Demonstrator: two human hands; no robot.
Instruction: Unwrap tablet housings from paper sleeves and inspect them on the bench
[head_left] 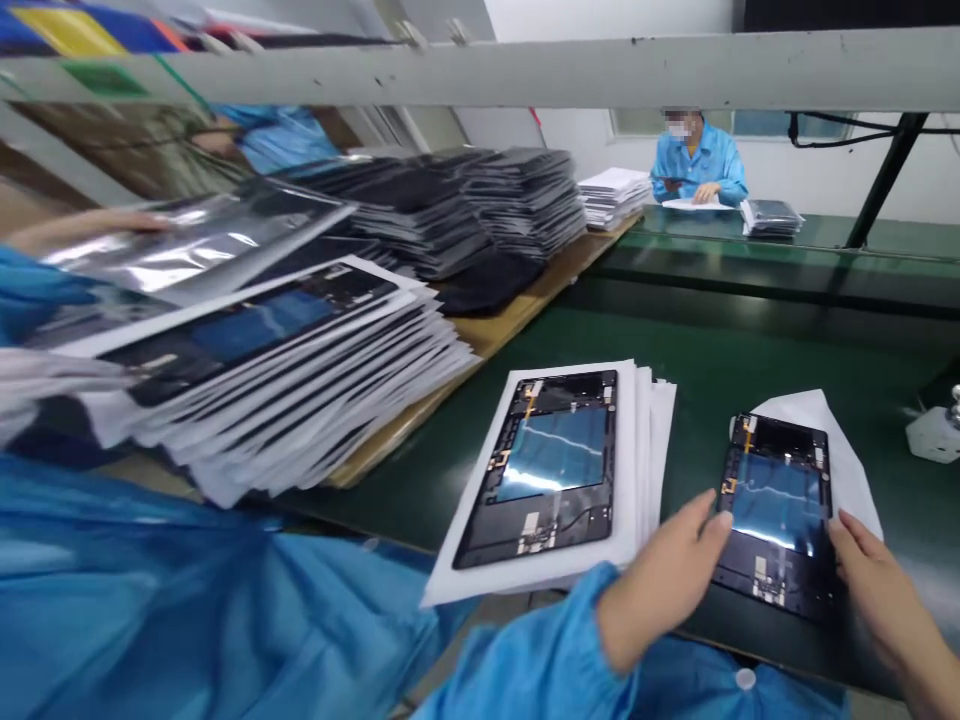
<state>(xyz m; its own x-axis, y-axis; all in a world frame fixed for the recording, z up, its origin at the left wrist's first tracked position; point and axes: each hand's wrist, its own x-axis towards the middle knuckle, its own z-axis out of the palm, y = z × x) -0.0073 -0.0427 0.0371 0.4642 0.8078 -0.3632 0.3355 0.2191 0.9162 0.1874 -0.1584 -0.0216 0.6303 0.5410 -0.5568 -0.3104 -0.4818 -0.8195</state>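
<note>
Black panel (776,515) (blue film on its middle), flat on green belt (712,370), half over a white sheet (844,450). Gripped at its near edges: left hand (664,580) on one side, right hand (874,585) on the other. Left of panel: small stack of panels on white sheets (555,470); farther left, tall fanned pile (255,370).

Fanned stack of sheeted panels (285,370) at left, dark stacked piles (480,205) behind, a seated co-worker (697,160) beyond.
</note>
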